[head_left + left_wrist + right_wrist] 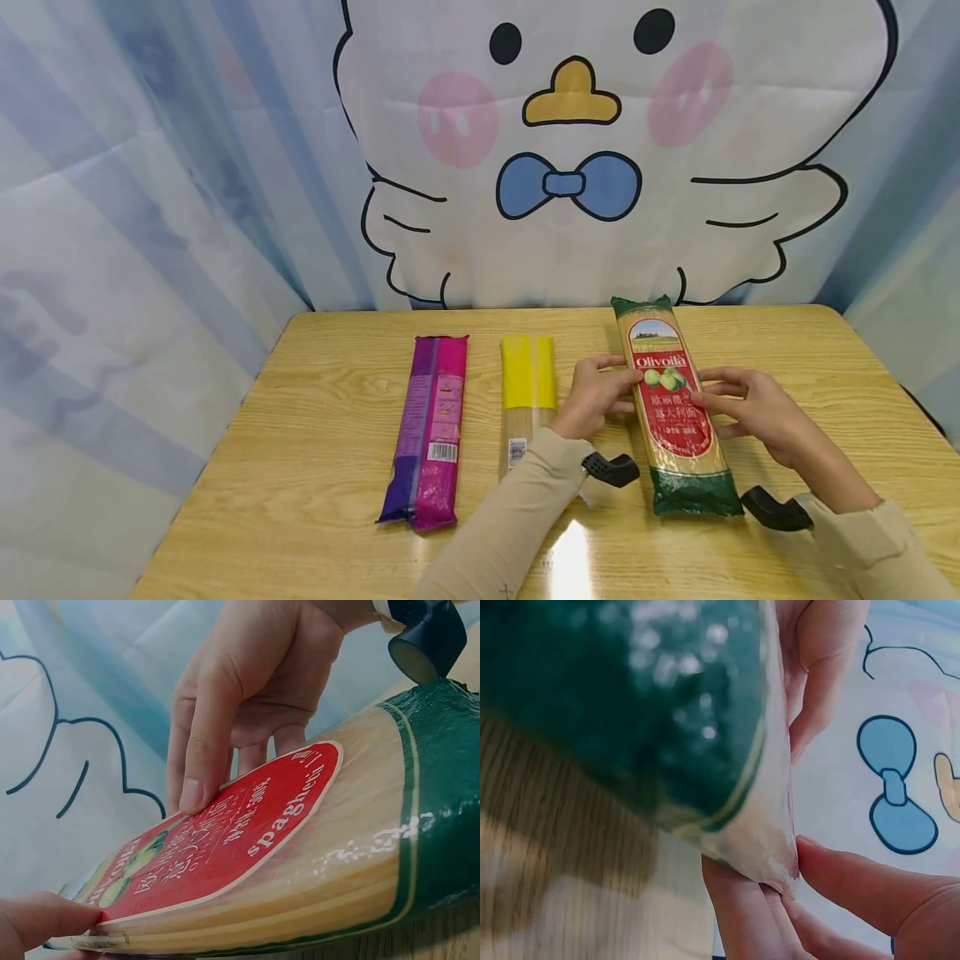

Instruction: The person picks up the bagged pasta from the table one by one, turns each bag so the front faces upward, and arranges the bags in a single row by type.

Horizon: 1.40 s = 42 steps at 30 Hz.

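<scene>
Both hands hold a spaghetti pack [678,417] with green ends and a red Olivoilà label, label side up, at the right of the table in the head view. At its left edge my left hand [592,396] grips, thumb on top. My right hand [761,412] grips the opposite edge, with the thumb over the label. In the left wrist view the right hand's thumb [196,769] presses on the label of the pack [322,855]. The right wrist view shows the right thumb [855,881] and fingers pinching the pack's edge. Its underside is hidden.
Left of the held pack lies a yellow-topped pack of pasta [528,375], partly hidden by the left forearm. Farther left lies a purple and pink pack [431,433] with a barcode. The wooden table [300,467] meets a printed curtain [570,267] at its back edge.
</scene>
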### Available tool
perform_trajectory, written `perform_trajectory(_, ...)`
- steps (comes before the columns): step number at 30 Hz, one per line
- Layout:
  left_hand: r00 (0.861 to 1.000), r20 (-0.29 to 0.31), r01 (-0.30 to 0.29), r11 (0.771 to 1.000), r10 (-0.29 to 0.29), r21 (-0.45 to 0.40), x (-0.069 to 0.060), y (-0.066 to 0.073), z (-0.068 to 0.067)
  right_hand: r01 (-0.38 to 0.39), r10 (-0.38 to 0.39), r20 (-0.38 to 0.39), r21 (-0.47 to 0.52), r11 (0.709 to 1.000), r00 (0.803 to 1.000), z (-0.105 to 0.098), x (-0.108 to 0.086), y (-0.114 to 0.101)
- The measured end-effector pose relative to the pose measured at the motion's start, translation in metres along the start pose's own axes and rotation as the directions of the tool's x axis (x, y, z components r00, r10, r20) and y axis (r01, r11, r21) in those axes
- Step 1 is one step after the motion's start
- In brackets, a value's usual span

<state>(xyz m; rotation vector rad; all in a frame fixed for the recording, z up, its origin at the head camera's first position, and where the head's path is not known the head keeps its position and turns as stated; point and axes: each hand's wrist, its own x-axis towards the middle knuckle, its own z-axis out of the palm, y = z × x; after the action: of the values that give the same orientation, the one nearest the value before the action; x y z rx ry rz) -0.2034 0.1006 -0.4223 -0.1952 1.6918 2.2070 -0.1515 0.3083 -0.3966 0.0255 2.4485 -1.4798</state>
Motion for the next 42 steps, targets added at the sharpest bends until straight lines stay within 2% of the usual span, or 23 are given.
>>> perform_trajectory(11, 1.000, 0.002, 0.010, 0.998, -0.011, 0.063, 0.001, -0.007, 0.002, -0.036, 0.035, 0.013, 0.014, 0.999, 0.999, 0.000, 0.000, 0.010)
perform_trajectory(22, 0.999, 0.028, 0.036, 0.996, -0.038, 0.078, 0.003, -0.013, 0.006, -0.050, 0.050, 0.020, -0.010, 0.999, 0.999, 0.001, 0.000, 0.019)
perform_trajectory(26, 0.998, 0.043, 0.030, 0.994, -0.034, 0.102, 0.002, -0.013, 0.007, -0.051, 0.052, 0.024, -0.027, 0.998, 0.998, 0.001, 0.001, 0.021)
perform_trajectory(35, 0.999, 0.036, 0.021, 0.990, -0.026, 0.138, 0.002, -0.013, 0.009, -0.080, 0.082, 0.025, -0.057, 0.995, 0.996, -0.001, 0.004, 0.024)
perform_trajectory(42, 0.997, 0.072, 0.010, 0.989, -0.021, 0.148, 0.002, -0.014, 0.008, -0.090, 0.094, 0.032, -0.091, 0.992, 0.995, -0.002, 0.006, 0.024)
